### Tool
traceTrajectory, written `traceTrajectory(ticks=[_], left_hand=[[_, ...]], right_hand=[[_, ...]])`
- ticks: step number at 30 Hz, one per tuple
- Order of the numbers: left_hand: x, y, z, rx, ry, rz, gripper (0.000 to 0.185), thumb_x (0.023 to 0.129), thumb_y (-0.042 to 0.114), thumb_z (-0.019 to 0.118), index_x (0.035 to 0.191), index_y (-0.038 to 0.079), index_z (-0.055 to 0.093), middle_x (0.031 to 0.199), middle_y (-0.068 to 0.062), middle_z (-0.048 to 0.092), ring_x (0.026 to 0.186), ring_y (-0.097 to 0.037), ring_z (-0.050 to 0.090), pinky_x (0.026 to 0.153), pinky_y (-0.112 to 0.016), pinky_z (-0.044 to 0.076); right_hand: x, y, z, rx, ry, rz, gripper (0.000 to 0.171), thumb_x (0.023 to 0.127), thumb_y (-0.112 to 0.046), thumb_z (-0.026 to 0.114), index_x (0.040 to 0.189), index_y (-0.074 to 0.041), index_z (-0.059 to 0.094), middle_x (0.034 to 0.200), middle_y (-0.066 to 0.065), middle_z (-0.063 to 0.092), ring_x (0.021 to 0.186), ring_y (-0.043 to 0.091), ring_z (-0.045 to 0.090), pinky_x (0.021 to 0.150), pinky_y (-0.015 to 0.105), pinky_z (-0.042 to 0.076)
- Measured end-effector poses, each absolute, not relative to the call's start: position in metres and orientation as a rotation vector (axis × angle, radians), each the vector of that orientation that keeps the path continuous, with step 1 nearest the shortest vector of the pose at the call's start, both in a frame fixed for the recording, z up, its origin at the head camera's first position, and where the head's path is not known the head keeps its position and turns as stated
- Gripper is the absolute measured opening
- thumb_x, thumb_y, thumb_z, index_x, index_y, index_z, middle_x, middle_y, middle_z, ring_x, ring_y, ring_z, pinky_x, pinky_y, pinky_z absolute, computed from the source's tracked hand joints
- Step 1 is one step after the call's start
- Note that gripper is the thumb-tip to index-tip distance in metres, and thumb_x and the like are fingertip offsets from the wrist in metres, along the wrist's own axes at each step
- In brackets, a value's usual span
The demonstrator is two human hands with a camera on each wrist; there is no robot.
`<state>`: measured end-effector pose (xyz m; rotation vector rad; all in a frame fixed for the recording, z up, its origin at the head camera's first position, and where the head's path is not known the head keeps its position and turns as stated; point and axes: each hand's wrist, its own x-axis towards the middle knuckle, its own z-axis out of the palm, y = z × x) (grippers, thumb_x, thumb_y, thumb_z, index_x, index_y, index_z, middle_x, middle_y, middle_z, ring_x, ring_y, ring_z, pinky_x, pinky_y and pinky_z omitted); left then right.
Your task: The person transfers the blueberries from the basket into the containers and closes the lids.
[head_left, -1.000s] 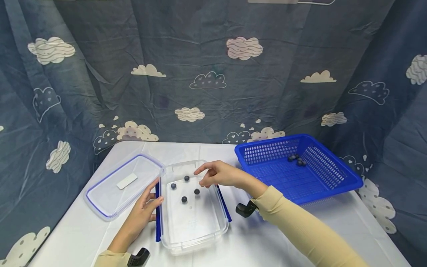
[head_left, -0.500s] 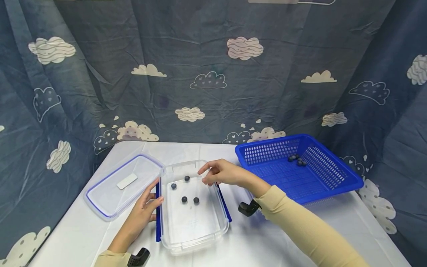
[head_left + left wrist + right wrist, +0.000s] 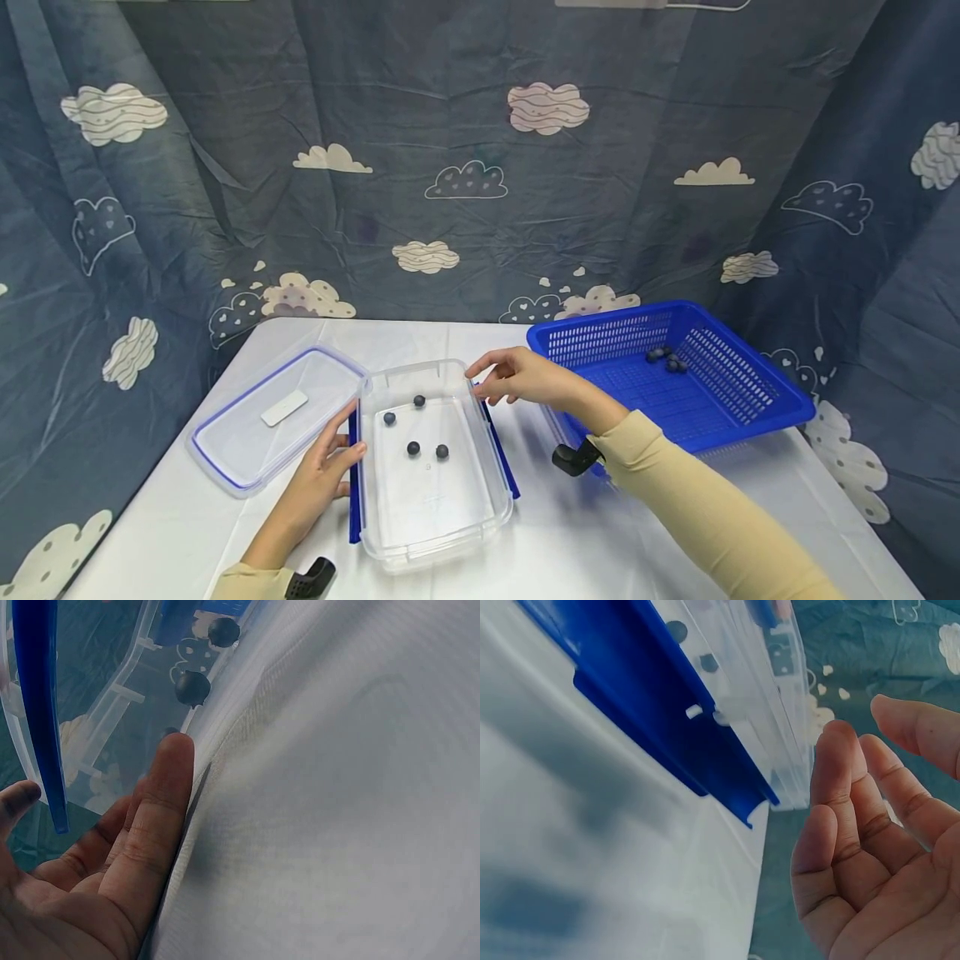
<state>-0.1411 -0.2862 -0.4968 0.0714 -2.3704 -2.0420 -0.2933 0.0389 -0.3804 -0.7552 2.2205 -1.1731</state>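
A clear plastic container (image 3: pixel 435 492) with blue side latches stands lidless on the table. Several blueberries (image 3: pixel 413 448) lie spread on its floor. My left hand (image 3: pixel 318 471) rests along the container's left side, fingers extended by the blue latch (image 3: pixel 41 712) and thumb at the rim. In the left wrist view, nothing is pinched between those fingers. By the far right corner of the container hovers my right hand (image 3: pixel 532 377), its fingers loosely bent. The right wrist view shows this hand (image 3: pixel 885 847) holding nothing, just apart from the container wall.
To the left lies the container's clear lid (image 3: pixel 247 446) with a blue seal, a white label (image 3: pixel 285 407) on it. A blue slotted basket (image 3: pixel 622 400) stands at the right, with several blueberries (image 3: pixel 667 360) in its far part. A patterned curtain (image 3: pixel 465 225) hangs behind the table.
One blueberry in the container has rolled toward the near side and come to lie beside another. My right hand has drawn back to the right, from over the container to its corner.
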Motion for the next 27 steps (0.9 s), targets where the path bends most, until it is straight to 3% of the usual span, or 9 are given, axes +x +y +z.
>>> traceTrajectory(ticks=[7, 18, 27], left_hand=[[-0.141, -0.286, -0.498, 0.060, -2.364, -2.040, 0.069, 0.110, 0.024, 0.061, 0.170, 0.033, 0.028, 0.138, -0.029, 0.053, 0.107, -0.022, 0.068, 0.077, -0.038, 0.067], [-0.142, -0.286, -0.498, 0.040, -2.360, -2.049, 0.069, 0.110, 0.023, 0.061, 0.170, 0.034, 0.029, 0.137, -0.029, 0.053, 0.108, -0.023, 0.067, 0.077, -0.038, 0.067], [-0.141, -0.285, -0.497, 0.045, -2.347, -2.057, 0.070, 0.110, 0.023, 0.061, 0.171, 0.032, 0.028, 0.137, -0.029, 0.053, 0.106, -0.021, 0.068, 0.076, -0.038, 0.067]], right_hand=[[-0.303, 0.055, -0.380, -0.716, 2.245, -1.202, 0.037, 0.102, -0.023, 0.073, 0.137, -0.011, 0.069, 0.108, 0.009, 0.080, 0.096, 0.020, 0.074, 0.080, 0.031, 0.056], [-0.317, 0.086, -0.373, -0.640, 2.307, -1.273, 0.039, 0.104, -0.027, 0.072, 0.140, -0.012, 0.067, 0.103, 0.003, 0.077, 0.106, 0.032, 0.072, 0.091, 0.041, 0.059], [-0.336, 0.117, -0.370, -0.566, 2.340, -1.335, 0.045, 0.106, -0.026, 0.069, 0.144, -0.003, 0.062, 0.109, 0.009, 0.076, 0.100, 0.023, 0.070, 0.093, 0.039, 0.059]])
